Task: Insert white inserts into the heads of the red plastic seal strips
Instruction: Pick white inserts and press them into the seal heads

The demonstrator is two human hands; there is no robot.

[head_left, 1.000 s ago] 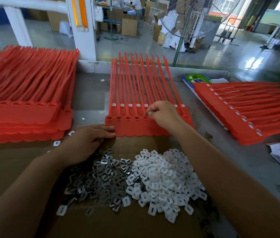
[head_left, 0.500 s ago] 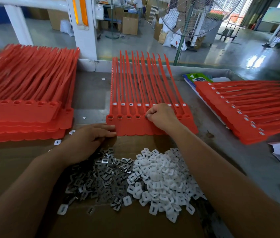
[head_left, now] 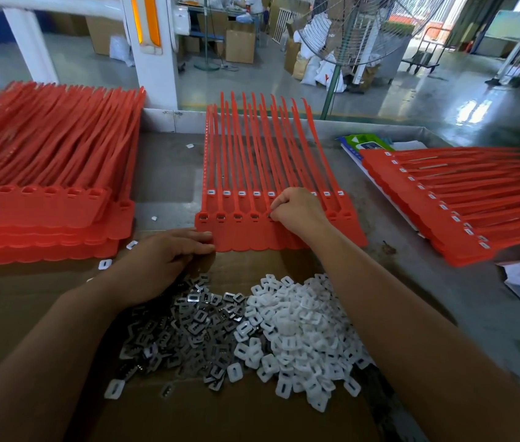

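The right hand (head_left: 296, 212) has its fingers curled, the tips drawn together on a head in the near row of the middle sheet of red seal strips (head_left: 252, 234). Whether they pinch a piece, I cannot tell. The left hand (head_left: 169, 253), at 8 o'clock from the right, lies flat with straight fingers, their tips touching the sheet's near left corner.

The sheet's near row of heads shows dark open sockets. The row just beyond it, toward 12 o'clock, has white pieces seated.

At 6 o'clock from the hands, the white inserts (head_left: 300, 330) lie heaped on cardboard (head_left: 220, 419), touching a heap of metal clips (head_left: 182, 330) on their 9 o'clock side.

On the table (head_left: 163, 173), a left stack (head_left: 45, 212) of red strips sits at 9 o'clock and a right stack (head_left: 443, 218) at 3 o'clock.
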